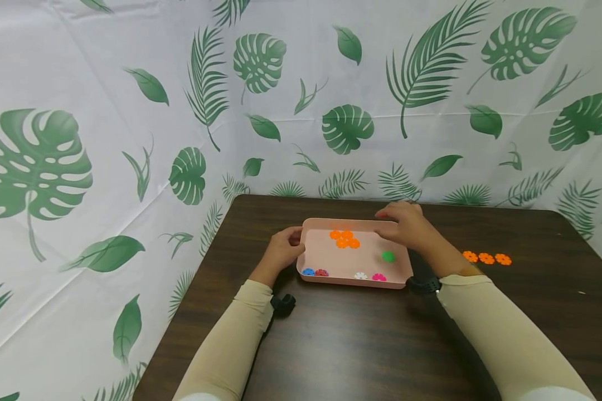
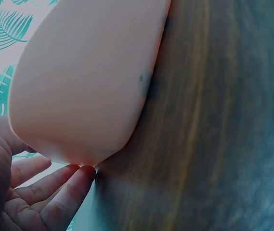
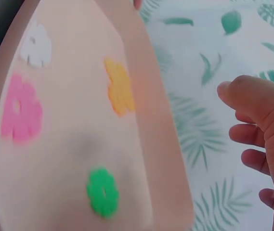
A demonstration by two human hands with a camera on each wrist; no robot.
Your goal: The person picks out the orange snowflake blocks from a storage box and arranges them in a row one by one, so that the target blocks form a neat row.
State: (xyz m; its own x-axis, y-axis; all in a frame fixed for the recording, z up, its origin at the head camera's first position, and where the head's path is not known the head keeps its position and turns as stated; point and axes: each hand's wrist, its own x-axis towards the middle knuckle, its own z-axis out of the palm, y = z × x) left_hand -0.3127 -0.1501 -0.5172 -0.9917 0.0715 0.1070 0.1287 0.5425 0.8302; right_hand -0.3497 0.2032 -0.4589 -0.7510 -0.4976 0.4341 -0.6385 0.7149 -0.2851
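Observation:
A shallow pink tray [image 1: 331, 262] sits on the table with flat flower-shaped pieces inside. My left hand [image 1: 283, 248] grips its left end; in the left wrist view the fingertips [image 2: 86, 173] meet the outer wall, and the thumb is partly hidden. Over the tray's right rear side is my right hand [image 1: 403, 225], fingers loosely bent and apart, holding nothing. Several orange flower pieces [image 1: 344, 239] cluster near the back wall. A green piece [image 3: 103, 192] lies toward the right end. Along the front are blue [image 1: 308, 272], red [image 1: 321, 273], white [image 3: 35, 45] and pink [image 3: 21, 110] pieces.
Three orange flower pieces [image 1: 486, 258] lie in a row on the dark wooden table [image 1: 361, 345], right of the tray. A leaf-patterned white cloth [image 1: 301, 139] hangs behind and to the left of the table. Dark bands [image 1: 423, 285] are on both wrists.

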